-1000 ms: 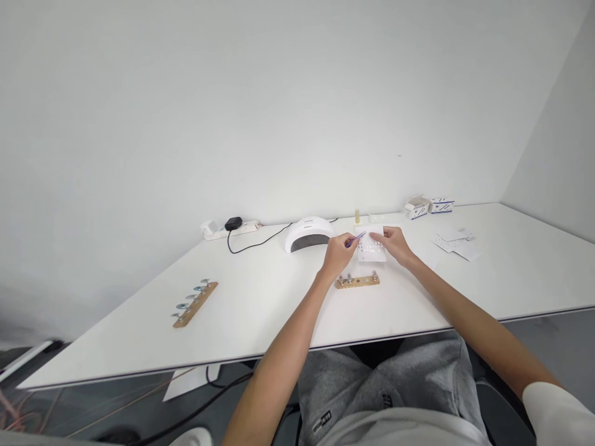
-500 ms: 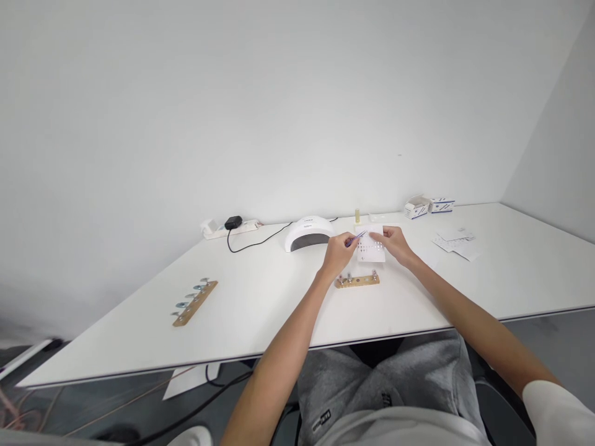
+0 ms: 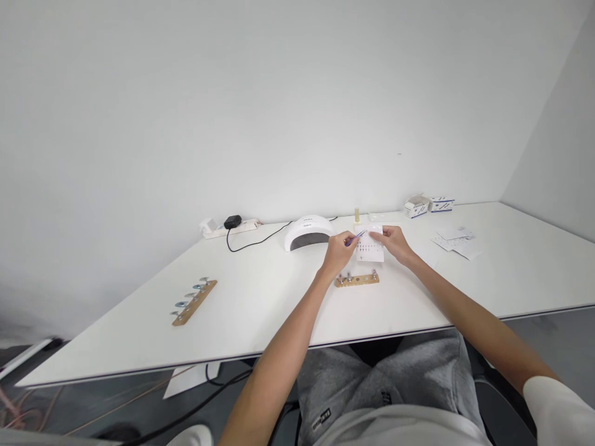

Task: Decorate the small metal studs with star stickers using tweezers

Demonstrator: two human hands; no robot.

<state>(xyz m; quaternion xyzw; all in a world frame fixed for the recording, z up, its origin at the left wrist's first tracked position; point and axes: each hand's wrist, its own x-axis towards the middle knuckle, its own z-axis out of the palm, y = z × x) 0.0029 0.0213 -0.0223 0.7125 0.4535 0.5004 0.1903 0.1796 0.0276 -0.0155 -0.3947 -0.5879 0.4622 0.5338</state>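
Note:
My left hand (image 3: 340,246) is closed on blue-purple tweezers (image 3: 357,237), whose tips lie over the upper part of a white sticker sheet (image 3: 370,253). Small dark motifs run in rows across the sheet. Pinching its right edge, my right hand (image 3: 393,240) keeps it raised above the table. Just below the sheet sits a wooden stand (image 3: 357,281) with small nail-tip holders at both ends and round spots between them. Whether the tweezers grip anything is too small to tell.
A white nail lamp (image 3: 308,230) stands behind my left hand. Another wooden stand (image 3: 195,303) with nail tips lies at left. Loose sheets (image 3: 458,241) and small boxes (image 3: 430,205) are at right. A power strip (image 3: 239,227) and a small yellowish bottle (image 3: 357,215) stand near the wall.
Hardly anything differs. The sheet tilts slightly, so its shine has changed; both hands and the tweezers stay in nearly the same place.

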